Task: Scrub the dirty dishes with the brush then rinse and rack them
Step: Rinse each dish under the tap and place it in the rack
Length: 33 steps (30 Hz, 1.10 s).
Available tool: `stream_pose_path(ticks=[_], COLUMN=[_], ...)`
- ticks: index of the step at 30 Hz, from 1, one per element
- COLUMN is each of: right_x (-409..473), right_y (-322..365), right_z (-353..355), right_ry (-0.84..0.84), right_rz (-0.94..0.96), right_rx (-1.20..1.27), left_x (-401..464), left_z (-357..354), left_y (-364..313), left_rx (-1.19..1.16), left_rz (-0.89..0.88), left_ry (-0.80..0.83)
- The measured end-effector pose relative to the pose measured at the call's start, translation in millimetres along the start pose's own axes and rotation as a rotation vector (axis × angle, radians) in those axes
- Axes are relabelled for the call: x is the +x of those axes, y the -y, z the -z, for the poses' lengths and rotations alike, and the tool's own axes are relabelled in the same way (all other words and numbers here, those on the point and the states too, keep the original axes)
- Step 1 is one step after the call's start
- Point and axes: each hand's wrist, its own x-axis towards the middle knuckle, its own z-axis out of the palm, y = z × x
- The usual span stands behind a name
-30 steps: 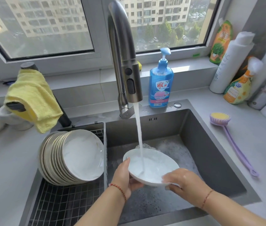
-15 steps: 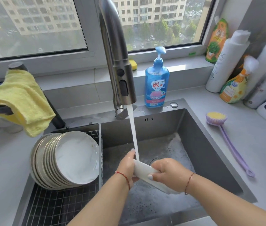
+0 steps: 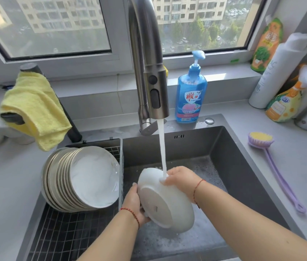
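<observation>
- Your left hand grips the lower rim of the white bowl, fingers curled round its edge.
- Your right hand holds the upper rim, where the faucet stream lands.
- The bowl is tilted, base toward you, over the sink.
- Rinsed plates lean in the rack.
- The brush lies on the bench.

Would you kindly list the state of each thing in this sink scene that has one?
faucet: running, stream landing on the bowl's rim.
bowl: tilted, underside toward the camera.
left hand: grips the bowl's lower edge.
right hand: holds the bowl's upper rim.
stacked plates: racked on edge.
brush: lying unused on the counter.
yellow cloth: draped over a black fixture.
</observation>
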Motion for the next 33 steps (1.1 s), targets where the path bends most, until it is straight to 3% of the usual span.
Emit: stream_pose_path(ticks=[4, 8, 12, 22, 27, 31, 33], right_x=[21.2, 26.5, 25.5, 8.0, 1.1, -6.7, -10.7], right_y=[3.6, -8.0, -20.2, -79.8, -81.9, -65.2, -57.8], right_z=[2.4, 7.6, 23.8, 74.3, 83.1, 62.7, 42.3], right_ry=[-0.025, -0.087, -0.093, -0.058, -0.02, -0.079, -0.107], right_rz=[-0.089, -0.271, -0.331, -0.217, -0.061, 0.071, 0.166], right_rx=[-0.021, 0.432, 0.699, 0.993, 0.802, 0.389, 0.06], left_x=[-0.9, -1.0, -0.9, 4.1, 4.5, 4.5, 2.4], left_z=[1.8, 2.4, 3.1, -9.0, -11.4, -11.7, -14.7], left_y=[6.4, 10.8, 12.5, 30.7, 39.7, 31.2, 23.5], left_rx=[0.022, 0.043, -0.014, 0.033, 0.181, 0.175, 0.128], left_rz=[0.007, 0.037, 0.043, 0.043, 0.111, 0.098, 0.058], left_ry=[0.001, -0.026, 0.006, 0.114, 0.101, 0.086, 0.115])
